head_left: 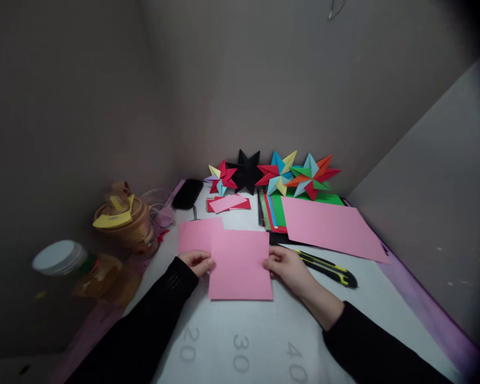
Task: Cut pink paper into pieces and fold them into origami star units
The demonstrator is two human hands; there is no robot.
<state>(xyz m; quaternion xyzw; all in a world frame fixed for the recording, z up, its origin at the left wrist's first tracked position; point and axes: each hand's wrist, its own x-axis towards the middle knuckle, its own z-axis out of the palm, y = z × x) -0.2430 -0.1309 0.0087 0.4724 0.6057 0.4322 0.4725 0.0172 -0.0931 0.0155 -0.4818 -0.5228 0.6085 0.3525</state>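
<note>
A pink paper square [240,266] is held up over the white table surface [224,341], facing me. My left hand [198,262] pinches its left edge between thumb and fingers. At the right edge, my right hand [286,266] grips the same sheet. Behind it and to the left lies another pink sheet [198,233], partly covered by the held square and my left hand. A black and yellow cutter knife [328,269] rests just right of my right hand.
Four folded paper stars [280,173] lean along the back wall. Coloured paper sheets [332,221] lie at the back right, small paper strips [228,204] and a black phone [188,193] at the back left. A brown cup [132,229] and a white-lidded bottle [60,257] stand left.
</note>
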